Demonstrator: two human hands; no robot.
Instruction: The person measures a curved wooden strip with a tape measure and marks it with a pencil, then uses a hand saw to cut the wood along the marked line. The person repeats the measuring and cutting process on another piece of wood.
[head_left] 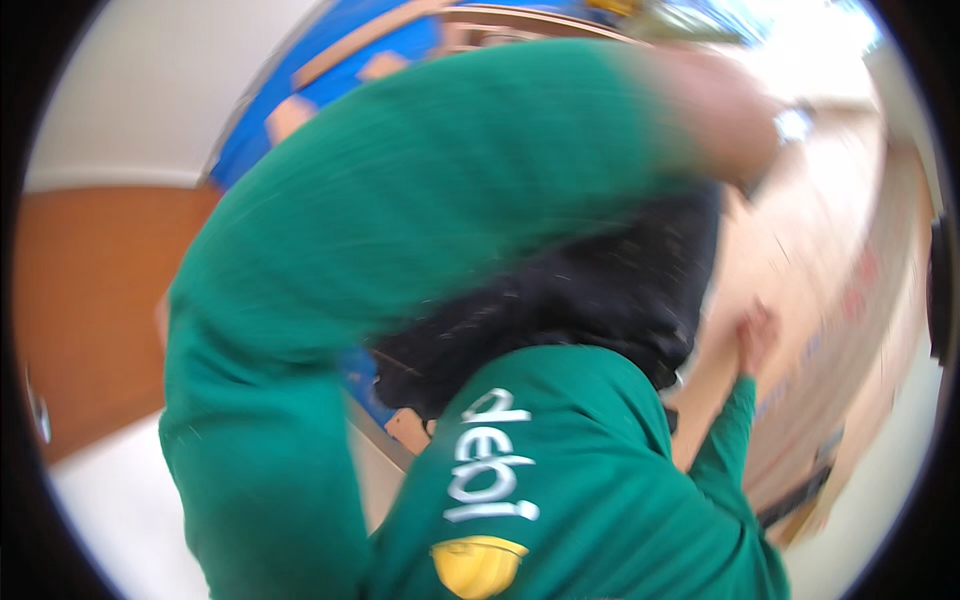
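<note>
The whole view is motion-blurred. My left arm, in a green sleeve, sweeps up from the lower left across the frame. Its bare forearm (720, 110) ends at a wristwatch (792, 125) at the upper right, and the hand beyond is lost in glare. My right hand (757, 335) comes out of a green sleeve at the right. It lies against the edge of a large tan cardboard box (830, 260), its fingers too blurred to read. Dark black fabric (590, 300) hangs between my arms above my green shirt front (600, 500).
An orange-brown surface (90, 300) lies at the left, with a pale floor area (120, 510) below it. A blue sheet with tan patches (330, 70) shows at the top. A white wall (150, 90) fills the upper left.
</note>
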